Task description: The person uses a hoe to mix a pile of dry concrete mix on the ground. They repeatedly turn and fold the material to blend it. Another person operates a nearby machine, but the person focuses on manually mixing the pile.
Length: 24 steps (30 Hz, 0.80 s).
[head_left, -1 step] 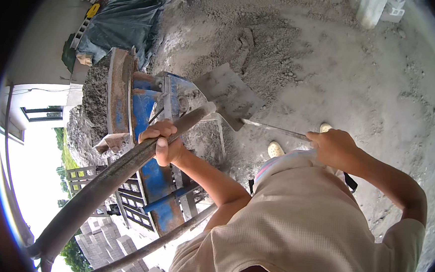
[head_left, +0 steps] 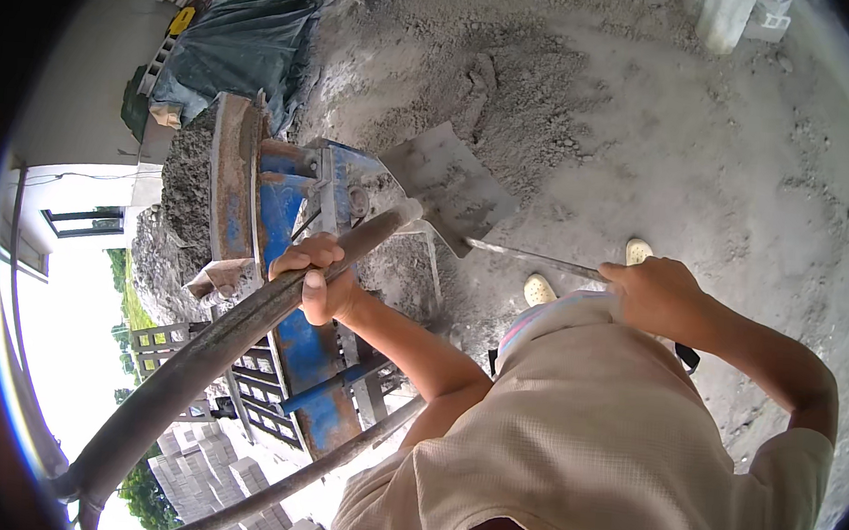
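Note:
My left hand (head_left: 315, 276) is closed around a thick grey metal pipe (head_left: 195, 363) that slants from the lower left up toward the middle. My right hand (head_left: 661, 294), in front of my waist, grips the thin handle of a shovel (head_left: 449, 174). Its broad, dusty grey blade lies beyond the pipe's far end, at the edge of a heap of loose grey mix (head_left: 522, 106). Whether the pipe touches the blade I cannot tell. Below the pipe stands a rusty blue metal machine frame (head_left: 311, 375).
A hopper-like rusty trough (head_left: 231, 171) beside the frame borders dark grit. Behind it a dark green tarp (head_left: 238, 50) covers something. Stacked grey blocks (head_left: 207, 475) stand at lower left. A second pipe (head_left: 335, 459) runs near my left side. A pale post (head_left: 723, 21) rises at the far right.
My right hand and the shovel have shifted very slightly to the right. My left hand stays on the pipe.

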### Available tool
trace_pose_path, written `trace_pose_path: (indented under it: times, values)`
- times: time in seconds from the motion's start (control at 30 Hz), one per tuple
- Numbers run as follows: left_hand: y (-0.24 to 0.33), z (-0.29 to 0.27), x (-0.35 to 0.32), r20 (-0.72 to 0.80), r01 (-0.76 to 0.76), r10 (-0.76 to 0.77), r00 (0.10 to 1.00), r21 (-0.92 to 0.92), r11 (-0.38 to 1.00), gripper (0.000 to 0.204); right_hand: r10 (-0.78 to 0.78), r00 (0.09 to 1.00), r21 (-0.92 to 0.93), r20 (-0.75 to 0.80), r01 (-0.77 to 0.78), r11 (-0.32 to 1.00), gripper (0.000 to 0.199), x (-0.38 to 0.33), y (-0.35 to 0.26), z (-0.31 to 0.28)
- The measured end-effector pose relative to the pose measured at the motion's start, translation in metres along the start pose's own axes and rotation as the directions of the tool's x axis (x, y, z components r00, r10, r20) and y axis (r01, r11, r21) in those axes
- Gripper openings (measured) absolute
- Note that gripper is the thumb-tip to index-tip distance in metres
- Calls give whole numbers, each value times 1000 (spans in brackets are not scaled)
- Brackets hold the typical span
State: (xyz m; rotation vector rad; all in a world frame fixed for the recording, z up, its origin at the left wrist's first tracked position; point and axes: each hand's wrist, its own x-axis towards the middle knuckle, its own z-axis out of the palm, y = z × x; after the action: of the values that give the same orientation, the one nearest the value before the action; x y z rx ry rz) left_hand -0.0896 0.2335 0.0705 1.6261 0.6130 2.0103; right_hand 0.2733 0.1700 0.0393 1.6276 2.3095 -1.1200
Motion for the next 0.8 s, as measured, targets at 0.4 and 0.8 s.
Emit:
trace_pose_path:
  times: [0.4, 0.8]
  values:
    - [5, -15, -11, -102, -26, 23, 995, -32, 999, 25, 7, 1000, 21, -17, -6, 1000, 33, 0, 13, 10]
    - [-11, -5, 3, -103, -45, 46, 994, 15, 999, 23, 46, 999, 3, 24, -46, 999, 34, -5, -11, -4]
